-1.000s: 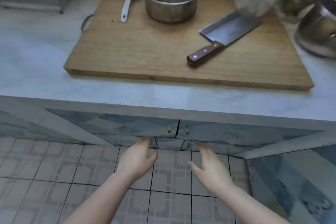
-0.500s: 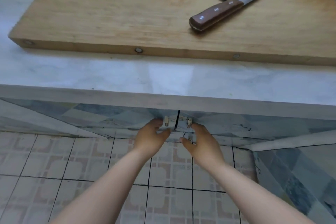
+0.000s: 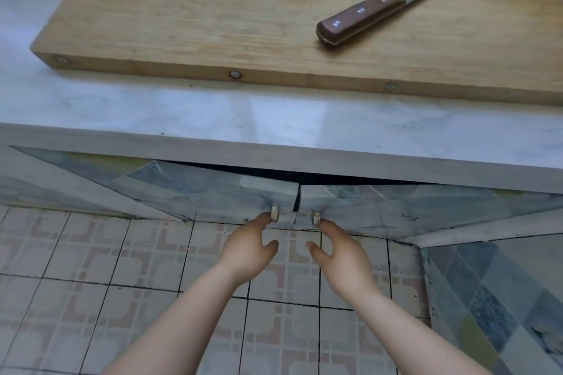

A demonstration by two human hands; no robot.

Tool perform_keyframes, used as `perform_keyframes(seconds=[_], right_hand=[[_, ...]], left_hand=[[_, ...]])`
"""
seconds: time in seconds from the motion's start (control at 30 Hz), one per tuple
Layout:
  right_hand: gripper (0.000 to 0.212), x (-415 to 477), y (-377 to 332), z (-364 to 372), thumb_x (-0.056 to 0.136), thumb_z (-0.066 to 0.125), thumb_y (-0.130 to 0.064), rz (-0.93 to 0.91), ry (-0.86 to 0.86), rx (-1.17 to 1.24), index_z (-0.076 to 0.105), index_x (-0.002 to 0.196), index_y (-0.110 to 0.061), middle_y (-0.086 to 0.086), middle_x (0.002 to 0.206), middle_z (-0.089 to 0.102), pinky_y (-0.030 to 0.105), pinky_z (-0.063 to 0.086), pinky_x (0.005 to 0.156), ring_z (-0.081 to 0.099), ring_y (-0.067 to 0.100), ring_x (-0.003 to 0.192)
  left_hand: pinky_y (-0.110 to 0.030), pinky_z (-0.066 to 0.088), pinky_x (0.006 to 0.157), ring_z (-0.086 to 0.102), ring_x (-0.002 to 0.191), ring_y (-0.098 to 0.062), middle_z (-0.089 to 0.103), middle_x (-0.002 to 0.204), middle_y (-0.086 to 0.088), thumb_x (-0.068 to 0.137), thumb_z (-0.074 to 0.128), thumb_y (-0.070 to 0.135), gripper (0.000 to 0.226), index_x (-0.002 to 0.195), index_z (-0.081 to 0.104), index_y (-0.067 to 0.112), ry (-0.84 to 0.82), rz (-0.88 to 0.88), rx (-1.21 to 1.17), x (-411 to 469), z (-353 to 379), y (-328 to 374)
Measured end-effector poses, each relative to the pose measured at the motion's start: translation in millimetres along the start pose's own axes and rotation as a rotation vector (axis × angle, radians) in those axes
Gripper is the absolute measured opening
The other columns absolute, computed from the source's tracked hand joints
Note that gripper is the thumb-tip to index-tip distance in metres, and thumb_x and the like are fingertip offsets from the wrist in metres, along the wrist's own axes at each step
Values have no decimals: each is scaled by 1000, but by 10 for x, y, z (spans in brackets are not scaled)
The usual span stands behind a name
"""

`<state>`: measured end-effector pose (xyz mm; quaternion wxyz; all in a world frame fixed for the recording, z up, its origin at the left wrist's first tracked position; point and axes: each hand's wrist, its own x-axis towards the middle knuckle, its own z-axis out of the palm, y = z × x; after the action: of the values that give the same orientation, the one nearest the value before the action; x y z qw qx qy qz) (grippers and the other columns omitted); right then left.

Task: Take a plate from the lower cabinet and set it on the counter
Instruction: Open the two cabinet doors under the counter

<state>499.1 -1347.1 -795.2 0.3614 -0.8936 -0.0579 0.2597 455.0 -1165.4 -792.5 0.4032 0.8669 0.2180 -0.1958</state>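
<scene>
Below the marble counter, the lower cabinet's two patterned doors stand slightly ajar, with a dark gap along their top edge. My left hand hooks its fingers on the small handle of the left door. My right hand does the same on the handle of the right door. Both thumbs hang free below. The cabinet's inside is hidden and no plate is in view.
A large wooden cutting board covers much of the counter. A cleaver with a brown handle lies on its right part. A pot's base shows at the top edge. The floor is tiled. A patterned panel stands at the right.
Both hands rose from the floor level to the door handles and took hold of them. The doors have swung out a little toward me. My view has moved closer and lower.
</scene>
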Motion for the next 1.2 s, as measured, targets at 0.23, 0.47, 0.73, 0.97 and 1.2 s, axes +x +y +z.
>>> perform_keyframes(seconds=[0.23, 0.47, 0.73, 0.97, 1.2], right_hand=[[49, -355, 167, 59, 86, 59, -29, -39, 15, -43, 49, 134, -24, -6, 135, 55, 17, 39, 86, 54, 11, 115], [54, -848, 342, 117, 82, 65, -29, 1, 22, -46, 49, 134, -21, -2, 134, 56, 16, 37, 82, 54, 17, 118], [55, -1471, 690, 261, 81, 66, -24, 169, 117, 119, 48, 133, -27, 0, 132, 57, 23, 41, 72, 56, 19, 102], [59, -2021, 865, 313, 79, 72, -22, 237, 227, 286, 47, 132, -22, -8, 130, 53, 24, 36, 82, 53, 12, 99], [63, -2368, 1045, 241, 75, 74, -37, 265, 302, 258, 48, 131, -26, -4, 136, 52, 30, 35, 86, 49, 19, 121]], left_hand=[[-24, 45, 83, 55, 116, -9, 55, 133, 6, 76, 63, 42, 62, 133, 43, 28, 33, -36, -22, -478, 139, -163], [-25, 46, 87, 54, 117, -10, 51, 137, 9, 72, 71, 36, 69, 135, 41, 28, -1, -63, -114, -1042, 199, -460], [-32, 48, 90, 54, 113, -11, 51, 131, 15, 70, 74, 35, 69, 132, 41, 33, -21, -61, -166, -1623, 180, -898], [-29, 48, 79, 56, 109, -9, 52, 116, 20, 73, 74, 32, 61, 121, 38, 45, 6, -78, -240, -2158, 113, -1351], [-29, 48, 72, 63, 98, -8, 59, 123, 12, 72, 76, 34, 65, 127, 42, 37, 80, -156, -277, -2560, 30, -1787]])
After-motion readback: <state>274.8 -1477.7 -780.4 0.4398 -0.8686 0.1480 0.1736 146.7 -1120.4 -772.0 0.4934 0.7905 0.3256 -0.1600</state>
